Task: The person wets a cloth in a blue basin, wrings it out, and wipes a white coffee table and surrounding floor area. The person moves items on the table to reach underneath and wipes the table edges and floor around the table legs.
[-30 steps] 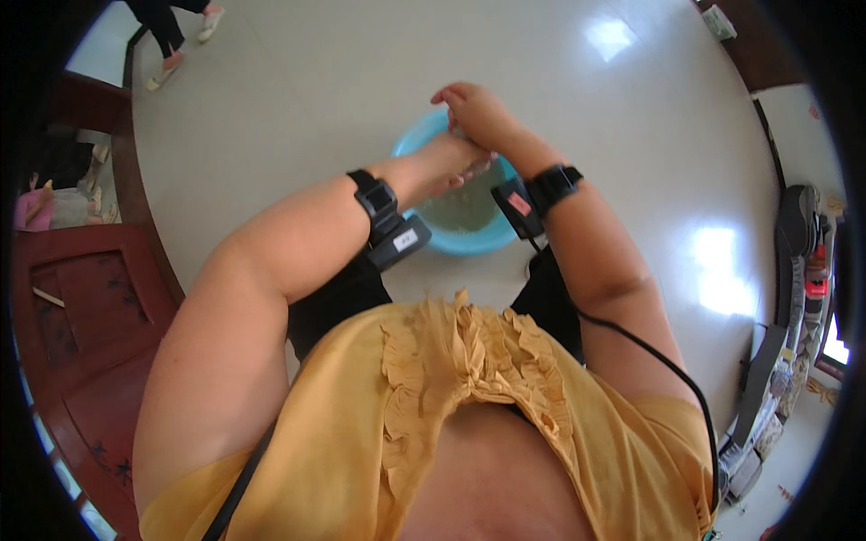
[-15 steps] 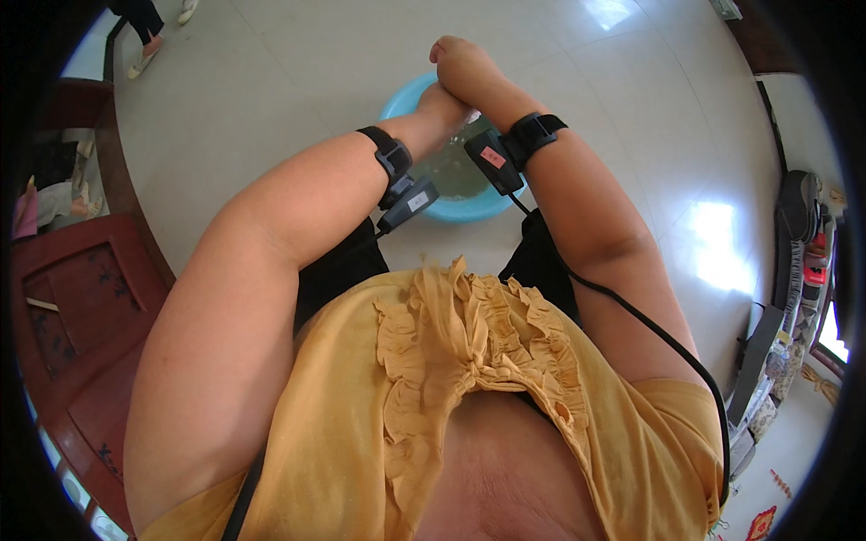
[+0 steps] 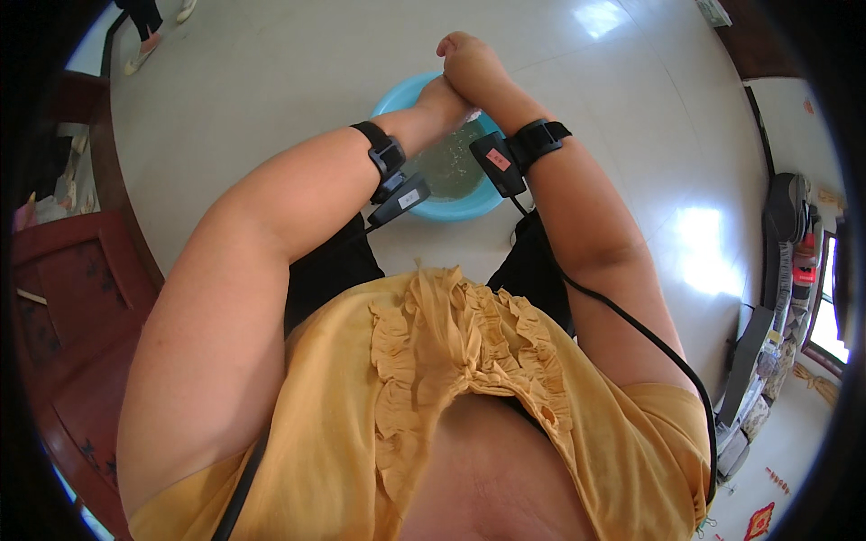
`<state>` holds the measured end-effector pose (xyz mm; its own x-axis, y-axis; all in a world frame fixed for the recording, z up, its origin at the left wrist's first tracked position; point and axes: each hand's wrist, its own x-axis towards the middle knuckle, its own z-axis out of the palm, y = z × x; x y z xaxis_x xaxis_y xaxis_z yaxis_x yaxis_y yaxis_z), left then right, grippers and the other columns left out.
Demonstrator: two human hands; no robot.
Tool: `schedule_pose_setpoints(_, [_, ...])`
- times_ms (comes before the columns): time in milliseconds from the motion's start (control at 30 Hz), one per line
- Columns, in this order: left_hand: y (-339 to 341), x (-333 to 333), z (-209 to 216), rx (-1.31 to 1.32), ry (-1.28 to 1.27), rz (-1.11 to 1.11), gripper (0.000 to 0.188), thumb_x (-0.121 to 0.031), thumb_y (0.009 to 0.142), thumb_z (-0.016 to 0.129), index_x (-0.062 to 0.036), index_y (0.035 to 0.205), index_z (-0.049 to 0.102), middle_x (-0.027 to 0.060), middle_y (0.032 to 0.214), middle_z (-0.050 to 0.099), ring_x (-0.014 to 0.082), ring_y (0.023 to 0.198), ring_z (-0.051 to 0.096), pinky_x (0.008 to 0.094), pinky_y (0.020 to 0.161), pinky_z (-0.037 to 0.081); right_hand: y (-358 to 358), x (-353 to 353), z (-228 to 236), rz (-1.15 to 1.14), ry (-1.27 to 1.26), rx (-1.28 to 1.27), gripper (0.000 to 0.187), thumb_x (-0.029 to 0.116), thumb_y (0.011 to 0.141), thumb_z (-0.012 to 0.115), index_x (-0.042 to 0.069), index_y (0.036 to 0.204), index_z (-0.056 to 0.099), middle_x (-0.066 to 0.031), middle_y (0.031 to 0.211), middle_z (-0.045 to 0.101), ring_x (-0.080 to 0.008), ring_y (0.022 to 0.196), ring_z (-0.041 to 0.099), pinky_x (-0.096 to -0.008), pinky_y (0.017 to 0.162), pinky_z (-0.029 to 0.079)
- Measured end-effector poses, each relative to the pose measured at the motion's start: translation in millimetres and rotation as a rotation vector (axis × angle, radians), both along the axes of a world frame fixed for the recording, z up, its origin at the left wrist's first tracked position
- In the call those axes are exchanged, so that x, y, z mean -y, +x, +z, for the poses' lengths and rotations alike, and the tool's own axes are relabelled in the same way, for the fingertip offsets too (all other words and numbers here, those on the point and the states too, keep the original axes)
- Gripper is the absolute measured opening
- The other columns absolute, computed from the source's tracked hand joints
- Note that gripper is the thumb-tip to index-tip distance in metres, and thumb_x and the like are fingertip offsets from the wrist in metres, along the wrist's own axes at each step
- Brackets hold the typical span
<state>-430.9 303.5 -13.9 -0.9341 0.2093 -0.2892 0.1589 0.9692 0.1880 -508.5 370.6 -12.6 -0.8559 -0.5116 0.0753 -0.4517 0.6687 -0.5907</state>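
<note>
A light-blue basin (image 3: 457,213) of cloudy water stands on the floor in front of me. My hands meet over its far side. My right hand (image 3: 471,68) is closed, its fingers curled down and away, and whatever they grip is hidden. Just below it, my left hand (image 3: 442,97) reaches in under the right wrist, and its fingers are out of sight. A small whitish bit (image 3: 474,114) shows by the hands, too small to name. Each forearm wears a black strap with a small device, the left device (image 3: 400,200) and the right device (image 3: 497,162).
A dark-red wooden chair or cabinet panel (image 3: 81,298) stands close on my left. Pale tiled floor (image 3: 253,81) surrounds the basin. Another person's legs (image 3: 144,27) show at the far left. A guitar-shaped case (image 3: 787,212) and other items line the right wall. A black cable (image 3: 645,338) runs along my right arm.
Both hands stay together over the basin, with the right hand slightly higher in the picture. More of the water's surface shows between my forearms. The whole view has shifted slightly.
</note>
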Motion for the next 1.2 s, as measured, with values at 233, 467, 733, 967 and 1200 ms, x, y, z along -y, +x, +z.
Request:
schedule_pose_setpoints(233, [1, 3, -19, -0.089, 0.278, 0.074, 0.03, -0.019, 0.098, 0.056, -0.0186, 0.128, 0.061, 0.0047, 0.12, 0.069, 0.0254, 0.108, 0.067, 0.036, 0.083, 0.053, 3, -5, 9, 0.021, 0.003, 0.037, 0.028, 0.02, 0.099, 0.046, 0.009, 0.105, 0.071, -0.0184, 0.1, 0.072, -0.0381, 0.097, 0.068, -0.0464, 0.086, 0.054])
schedule_pose_setpoints(467, [-4, 7, -20, -0.352, 0.353, 0.167, 0.021, -0.023, 0.1, 0.055, -0.0109, 0.114, 0.066, 0.012, 0.101, 0.072, 0.0285, 0.096, 0.07, 0.0417, 0.079, 0.054, 3, -19, 22, 0.012, -0.218, 0.178, 0.033, 0.03, 0.1, 0.05, 0.009, 0.114, 0.071, -0.0194, 0.119, 0.07, -0.0374, 0.113, 0.065, -0.0447, 0.094, 0.053])
schedule_pose_setpoints(733, [-6, 2, 16, -0.365, 1.101, 0.277, 0.037, -0.022, 0.088, 0.073, -0.0015, 0.118, 0.065, 0.0134, 0.108, 0.072, 0.0232, 0.096, 0.069, 0.04, 0.083, 0.053, -3, -58, 55, 0.185, -0.668, 0.349, 0.033, 0.027, 0.1, 0.055, 0.003, 0.12, 0.063, -0.0129, 0.111, 0.069, -0.0237, 0.098, 0.065, -0.0351, 0.089, 0.053])
schedule_pose_setpoints(967, [-36, 11, -50, 0.09, 1.106, 0.525, 0.046, -0.023, 0.084, 0.077, -0.0002, 0.122, 0.066, 0.0112, 0.112, 0.067, 0.0188, 0.103, 0.062, 0.0364, 0.089, 0.049, -17, -77, 45, -0.044, -0.469, 0.437, 0.077, 0.063, 0.105, 0.033, 0.007, 0.158, 0.037, -0.0186, 0.158, 0.044, -0.0328, 0.146, 0.04, -0.0404, 0.12, 0.029])
schedule_pose_setpoints(1200, [-26, 14, -70, 0.35, 1.184, 0.771, 0.039, -0.019, 0.086, 0.075, -0.0026, 0.12, 0.066, 0.0065, 0.107, 0.069, 0.0156, 0.097, 0.062, 0.0334, 0.084, 0.049, -29, -77, 36, -0.155, -0.473, 0.551, 0.074, 0.061, 0.106, 0.033, 0.007, 0.157, 0.039, -0.0162, 0.158, 0.044, -0.0326, 0.144, 0.044, -0.0448, 0.12, 0.029])
